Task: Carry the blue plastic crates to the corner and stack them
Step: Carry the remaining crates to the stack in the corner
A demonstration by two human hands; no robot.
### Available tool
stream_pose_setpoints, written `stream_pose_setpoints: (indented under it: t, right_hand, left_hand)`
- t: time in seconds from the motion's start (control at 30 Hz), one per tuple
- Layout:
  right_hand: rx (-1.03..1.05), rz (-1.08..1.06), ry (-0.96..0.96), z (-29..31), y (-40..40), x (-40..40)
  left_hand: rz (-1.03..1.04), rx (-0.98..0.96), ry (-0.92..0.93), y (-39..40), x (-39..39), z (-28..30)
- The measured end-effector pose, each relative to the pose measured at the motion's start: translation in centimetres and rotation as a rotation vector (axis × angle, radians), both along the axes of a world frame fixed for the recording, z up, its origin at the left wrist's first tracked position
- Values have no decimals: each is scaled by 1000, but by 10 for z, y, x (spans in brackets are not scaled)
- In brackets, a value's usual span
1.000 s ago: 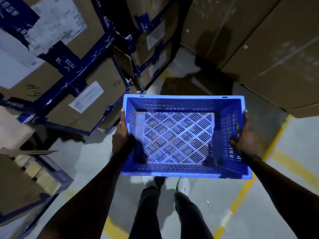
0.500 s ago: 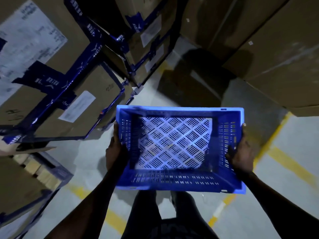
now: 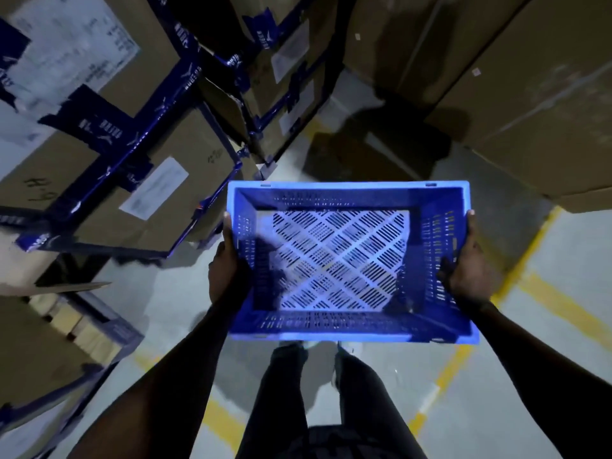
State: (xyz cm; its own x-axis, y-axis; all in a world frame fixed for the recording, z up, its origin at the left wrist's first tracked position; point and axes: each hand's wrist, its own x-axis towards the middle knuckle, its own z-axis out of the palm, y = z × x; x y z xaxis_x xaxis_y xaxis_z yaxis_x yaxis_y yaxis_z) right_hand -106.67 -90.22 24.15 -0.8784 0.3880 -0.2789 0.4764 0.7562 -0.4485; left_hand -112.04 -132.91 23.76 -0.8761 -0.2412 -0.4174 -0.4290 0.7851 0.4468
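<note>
- Head view: the blue crate (image 3: 344, 260) hung in the air in front of the person's waist, empty, its open top facing up and its perforated floor plainly visible. No other crate showed anywhere in the frame.
- Head view: the left hand (image 3: 227, 263) gripped the crate's left end wall, fingers curled around the outside and the thumb lying along the rim. The right hand (image 3: 470, 260) mirrored it on the right end wall, thumb up along the rim and fingers wrapped on the slotted side.
- Head view: both holds sat on short end walls only, with nothing under the base. A slip of either hand would likely have tipped the crate toward that side and dropped it onto the concrete floor (image 3: 185, 293).
- Head view: the taped cardboard boxes (image 3: 109, 180) stood close beside the crate's left edge. A step or swing leftward risked clipping a box corner with the left knuckles or the crate rim.
- Head view: the plain cardboard cartons (image 3: 530, 111) closed in ahead on the right, leaving a narrow, dim gap (image 3: 374, 150). A flat brownish sheet seemed to lie on the floor there, though it was too dark to be sure; it might have been a trip hazard.
- Head view: the crate hid the feet, so obstacles just ahead could easily have gone unnoticed.
</note>
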Motion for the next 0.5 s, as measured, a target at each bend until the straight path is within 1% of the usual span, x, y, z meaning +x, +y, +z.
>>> stream_pose_setpoints:
  t: [0.1, 0.17, 0.27, 0.33, 0.4, 0.5]
  right_hand:
    - [35, -50, -47, 0, -2, 6]
    - [56, -24, -39, 2, -3, 9]
    - [59, 18, -10, 6, -6, 15]
    - [60, 9, 9, 15, -7, 22]
    - [82, 34, 23, 27, -6, 34]
    - [93, 113, 74, 55, -4, 54]
  left_hand:
    - [-32, -8, 48, -3, 6, 4]
    - [-104, -5, 82, -10, 10, 4]
    - [-204, -83, 58, -11, 12, 8]
    - [-204, -127, 96, -12, 18, 15]
    - [-210, -166, 141, -14, 28, 26]
    - [-245, -209, 195, -11, 52, 57]
